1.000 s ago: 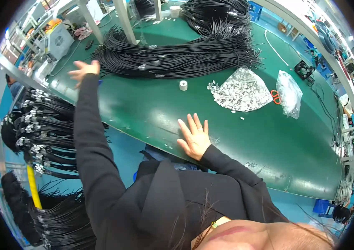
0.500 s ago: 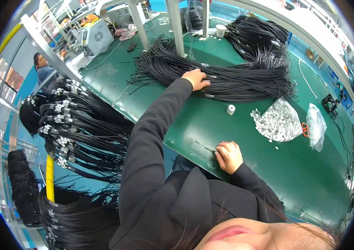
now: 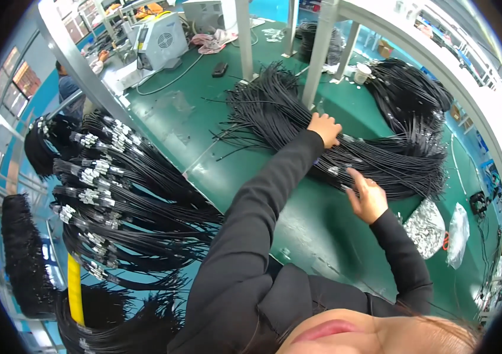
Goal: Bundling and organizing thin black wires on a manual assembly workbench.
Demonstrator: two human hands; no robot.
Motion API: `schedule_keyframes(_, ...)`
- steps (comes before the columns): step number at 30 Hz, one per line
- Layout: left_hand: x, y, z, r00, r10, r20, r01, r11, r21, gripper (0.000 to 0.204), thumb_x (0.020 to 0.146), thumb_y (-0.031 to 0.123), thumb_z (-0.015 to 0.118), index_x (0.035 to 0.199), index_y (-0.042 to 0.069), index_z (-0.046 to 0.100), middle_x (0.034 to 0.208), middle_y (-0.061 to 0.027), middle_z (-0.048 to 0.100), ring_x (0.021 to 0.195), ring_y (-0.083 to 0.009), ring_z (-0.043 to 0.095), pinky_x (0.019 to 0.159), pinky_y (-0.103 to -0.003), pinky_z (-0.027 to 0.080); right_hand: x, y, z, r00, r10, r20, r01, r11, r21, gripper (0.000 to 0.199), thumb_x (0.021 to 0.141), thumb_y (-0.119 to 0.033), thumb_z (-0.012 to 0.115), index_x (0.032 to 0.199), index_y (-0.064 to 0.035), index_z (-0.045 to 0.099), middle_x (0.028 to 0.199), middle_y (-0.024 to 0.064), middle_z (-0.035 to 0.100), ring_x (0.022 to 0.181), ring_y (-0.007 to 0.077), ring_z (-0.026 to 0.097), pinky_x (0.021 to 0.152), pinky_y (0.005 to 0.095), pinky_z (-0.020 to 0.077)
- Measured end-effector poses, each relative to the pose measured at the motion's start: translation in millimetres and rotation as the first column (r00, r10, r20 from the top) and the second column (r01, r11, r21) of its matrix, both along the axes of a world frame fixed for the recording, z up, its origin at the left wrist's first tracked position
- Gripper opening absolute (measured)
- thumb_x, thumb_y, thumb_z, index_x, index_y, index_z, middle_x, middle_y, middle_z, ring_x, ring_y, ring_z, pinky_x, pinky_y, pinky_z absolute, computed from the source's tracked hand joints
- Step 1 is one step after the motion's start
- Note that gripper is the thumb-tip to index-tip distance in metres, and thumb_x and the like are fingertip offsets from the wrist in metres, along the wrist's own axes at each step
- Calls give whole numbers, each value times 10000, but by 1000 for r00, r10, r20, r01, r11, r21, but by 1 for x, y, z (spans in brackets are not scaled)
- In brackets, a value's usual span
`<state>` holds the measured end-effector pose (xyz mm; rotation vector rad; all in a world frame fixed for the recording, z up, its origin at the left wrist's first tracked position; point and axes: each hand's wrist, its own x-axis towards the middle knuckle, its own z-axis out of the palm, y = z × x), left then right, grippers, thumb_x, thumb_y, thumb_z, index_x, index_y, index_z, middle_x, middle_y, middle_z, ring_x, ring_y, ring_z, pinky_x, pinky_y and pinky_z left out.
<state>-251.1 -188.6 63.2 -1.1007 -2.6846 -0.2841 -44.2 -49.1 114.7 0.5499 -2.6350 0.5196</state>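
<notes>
A thick bundle of thin black cables (image 3: 381, 158) lies across the green table, with small pale tags along it. My left hand (image 3: 325, 130) rests on top of the bundle near its middle, fingers bent and slightly apart. Over the near edge of the same bundle is my right hand (image 3: 370, 197), empty, with the index finger and thumb spread. Whether its fingertips touch the cables I cannot tell. A clear bag of small white pieces (image 3: 425, 230) sits just beyond the right hand, close to the bundle's right end.
More black cables (image 3: 407, 88) are heaped at the back right. Tagged cable bundles (image 3: 103, 177) hang on a rack to the left. Metal posts (image 3: 320, 56) rise from the table (image 3: 162, 124). Orange-handled scissors (image 3: 446, 240), a clear plastic bag (image 3: 458, 236) and a grey machine (image 3: 159, 41) are around.
My right hand has moved from the table's near edge forward to the bundle, its fingers spreading. My left hand has shifted toward the bundle's far side. The view has turned left.
</notes>
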Motion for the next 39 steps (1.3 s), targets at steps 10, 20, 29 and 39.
schedule_keyframes(10, 4, -4, -16, 982, -68, -176, 138, 894, 427, 252, 746, 278, 652, 834, 45, 617, 835, -110, 568, 910, -292, 496, 915, -456, 302, -75, 17, 86, 407, 580, 705, -97, 796, -598, 536, 800, -335, 637, 1229, -52, 485, 634, 92, 609, 602, 184, 618, 581, 317, 508)
schedule_keyframes(20, -4, -2, -24, 996, -87, -35, 92, 846, 526, 199, 734, 182, 585, 822, 6, 617, 840, -134, 550, 939, -306, 471, 996, -480, 252, -122, 5, -6, 558, 801, 215, 358, 2, -934, 387, 912, -321, 493, 1145, -14, 460, 696, 17, 516, 623, 143, 548, 553, 265, 502)
schedule_keyframes(29, -8, 5, -31, 998, -42, -36, 55, 823, 566, 149, 702, 120, 608, 786, -3, 615, 825, -152, 536, 923, -314, 468, 995, -489, 244, -87, 10, -42, 861, 359, 361, 466, -268, -843, 287, 932, -303, 463, 1051, -43, 491, 671, -7, 471, 495, 100, 440, 488, 239, 438)
schedule_keyframes(39, -8, 0, -28, 995, -99, 30, 67, 839, 540, 192, 712, 93, 525, 833, -26, 614, 862, -159, 541, 955, -318, 459, 1034, -484, 211, -64, 19, -75, 727, 375, 575, 623, -8, -782, 270, 934, -299, 462, 1004, -41, 504, 620, -12, 493, 418, 81, 445, 393, 220, 392)
